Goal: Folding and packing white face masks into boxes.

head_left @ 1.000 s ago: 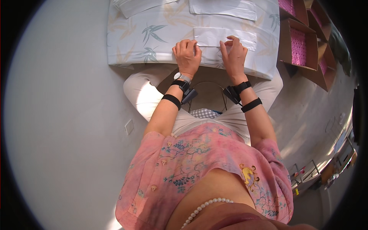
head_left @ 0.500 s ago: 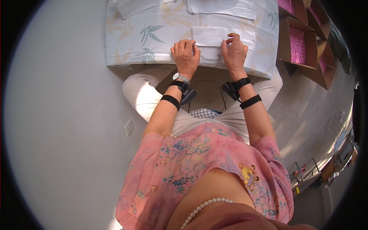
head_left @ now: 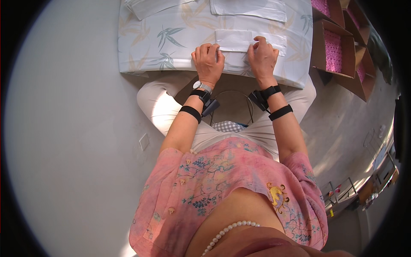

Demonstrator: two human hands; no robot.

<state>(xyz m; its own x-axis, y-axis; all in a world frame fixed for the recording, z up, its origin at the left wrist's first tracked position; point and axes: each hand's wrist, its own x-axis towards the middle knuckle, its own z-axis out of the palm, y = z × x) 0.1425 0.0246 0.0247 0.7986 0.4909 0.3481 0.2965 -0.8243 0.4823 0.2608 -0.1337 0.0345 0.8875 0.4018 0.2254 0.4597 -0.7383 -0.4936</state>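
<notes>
A flat white piece, folded sheet or thin bag (head_left: 233,39), lies near the table's front edge; its exact kind I cannot make out. On its right, a second white layer (head_left: 280,43) sticks out from under or inside it. My left hand (head_left: 208,61) is closed at the near left corner, thumb and fingertips pinching that edge. Over the line where the two layers meet is my right hand (head_left: 263,58), its fingers curled and its thumb and index closing on the white material. Both hands rest low, close to the tabletop.
A patterned cloth (head_left: 171,53) with leaf prints covers the table. Beyond my hands lie a white stack (head_left: 248,9) and another white pile (head_left: 156,7) at the far left. Open cardboard boxes (head_left: 342,55) with pink contents stand on the floor at right.
Almost nothing differs. The whole view has shifted by a hair, and both hands keep their places on the white piece.
</notes>
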